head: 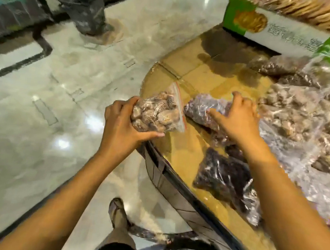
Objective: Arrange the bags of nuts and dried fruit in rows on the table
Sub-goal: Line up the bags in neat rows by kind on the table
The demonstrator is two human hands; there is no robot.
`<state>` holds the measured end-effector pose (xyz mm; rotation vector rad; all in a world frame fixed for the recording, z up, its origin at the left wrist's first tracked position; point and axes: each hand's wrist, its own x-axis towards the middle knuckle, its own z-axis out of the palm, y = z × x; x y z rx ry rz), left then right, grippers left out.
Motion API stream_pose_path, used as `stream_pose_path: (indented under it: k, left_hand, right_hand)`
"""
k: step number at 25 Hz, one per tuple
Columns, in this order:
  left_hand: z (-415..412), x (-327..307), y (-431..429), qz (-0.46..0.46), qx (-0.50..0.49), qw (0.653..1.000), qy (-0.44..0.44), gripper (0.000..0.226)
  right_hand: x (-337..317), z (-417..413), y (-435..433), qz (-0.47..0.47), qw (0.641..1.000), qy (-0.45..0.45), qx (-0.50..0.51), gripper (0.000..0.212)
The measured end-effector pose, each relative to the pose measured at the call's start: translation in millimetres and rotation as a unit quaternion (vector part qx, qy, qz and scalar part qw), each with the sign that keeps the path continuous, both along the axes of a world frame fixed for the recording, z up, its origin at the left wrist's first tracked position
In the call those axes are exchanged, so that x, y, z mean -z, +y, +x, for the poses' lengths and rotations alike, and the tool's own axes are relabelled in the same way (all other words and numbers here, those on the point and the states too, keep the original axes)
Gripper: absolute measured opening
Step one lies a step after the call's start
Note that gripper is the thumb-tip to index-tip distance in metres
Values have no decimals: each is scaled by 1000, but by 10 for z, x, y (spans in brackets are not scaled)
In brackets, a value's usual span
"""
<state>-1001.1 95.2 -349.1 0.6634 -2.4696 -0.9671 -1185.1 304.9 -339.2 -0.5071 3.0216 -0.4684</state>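
My left hand is closed around a clear zip bag of pale brown nuts, held just above the left edge of the round yellow table. My right hand lies with fingers spread on a bag of dark purplish dried fruit that rests on the table. A darker bag of dried fruit lies nearer me beside my right forearm. Several more clear bags of nuts are heaped on the right part of the table.
A green and white carton stands at the table's far side. A black lined bin stands on the glossy tiled floor at the far left. My sandalled foot is below, beside the table's dark rim.
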Motion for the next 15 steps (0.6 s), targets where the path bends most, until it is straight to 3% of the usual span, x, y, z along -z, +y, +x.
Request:
stream_pose_path:
  k: [6, 15]
  left_hand:
    - [-1130, -4, -930, -5, 186, 982, -18, 111]
    - [-2755, 182, -841, 1, 369, 929, -31, 115]
  right_hand:
    - [200, -249, -415, 12, 983, -82, 162, 91]
    - [236, -417, -459, 17, 914, -65, 400, 99]
